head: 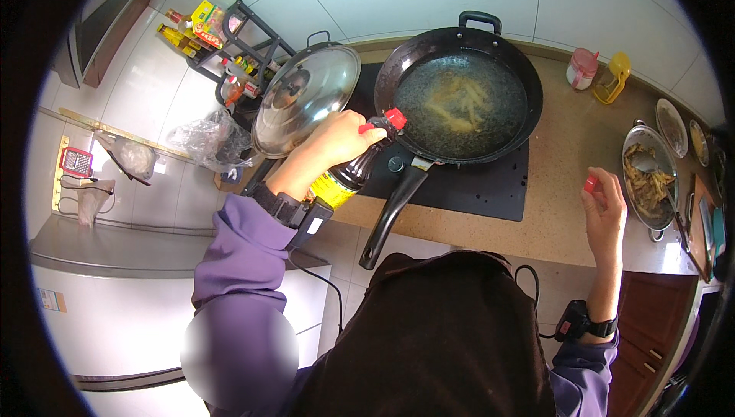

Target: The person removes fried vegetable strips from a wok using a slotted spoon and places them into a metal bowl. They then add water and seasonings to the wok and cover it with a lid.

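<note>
My left hand grips the red handle of a large dark bottle with a yellow label, held tilted beside the wok. The bottle's red neck points toward the wok's rim, and I see no stream coming from it. Between the fingertips of my right hand is a small red cap, over the right part of the counter. The wok holds bubbling liquid with pale strips of food in the middle. Its long black handle points toward me.
A domed metal lid leans by a black rack of bottles. A pan of food strips with a ladle stands right, near a pink-lidded jar and a yellow-lidded container. A refrigerator is at lower left.
</note>
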Action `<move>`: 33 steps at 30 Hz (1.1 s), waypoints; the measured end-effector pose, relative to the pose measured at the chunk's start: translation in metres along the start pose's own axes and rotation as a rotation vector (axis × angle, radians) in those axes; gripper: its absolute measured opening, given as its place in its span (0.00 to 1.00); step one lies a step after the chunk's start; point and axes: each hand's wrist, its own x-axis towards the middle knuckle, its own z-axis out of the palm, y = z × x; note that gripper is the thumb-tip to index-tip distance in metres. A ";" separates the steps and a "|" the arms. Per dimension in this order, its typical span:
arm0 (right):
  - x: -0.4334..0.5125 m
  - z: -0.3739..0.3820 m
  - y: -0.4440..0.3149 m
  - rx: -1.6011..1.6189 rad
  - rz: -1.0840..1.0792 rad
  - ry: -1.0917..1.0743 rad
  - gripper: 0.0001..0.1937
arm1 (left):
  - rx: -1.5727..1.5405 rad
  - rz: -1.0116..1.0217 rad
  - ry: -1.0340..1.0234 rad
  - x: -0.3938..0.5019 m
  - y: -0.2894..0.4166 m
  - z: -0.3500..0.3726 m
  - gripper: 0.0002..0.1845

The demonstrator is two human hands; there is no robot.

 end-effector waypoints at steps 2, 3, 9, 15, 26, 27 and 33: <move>0.000 0.000 0.000 0.007 0.022 -0.010 0.14 | 0.004 -0.011 -0.009 0.001 0.001 0.002 0.24; 0.000 0.000 0.000 0.003 0.012 -0.003 0.14 | 0.010 -0.010 -0.011 0.002 0.001 0.002 0.24; 0.001 -0.001 0.002 -0.012 -0.022 -0.013 0.15 | 0.026 -0.016 -0.033 0.006 0.006 0.002 0.24; 0.001 0.000 0.005 -0.026 0.020 -0.015 0.15 | 0.025 -0.017 -0.039 0.008 0.009 0.004 0.24; 0.002 0.000 0.006 -0.054 0.067 -0.015 0.15 | 0.057 -0.004 -0.043 0.016 0.009 0.004 0.26; 0.003 0.000 0.007 -0.042 0.049 -0.009 0.15 | 0.055 -0.003 -0.042 0.016 0.009 0.004 0.26; 0.007 0.004 0.005 -0.058 0.027 -0.026 0.15 | -0.037 -0.004 -0.001 0.016 0.003 0.004 0.25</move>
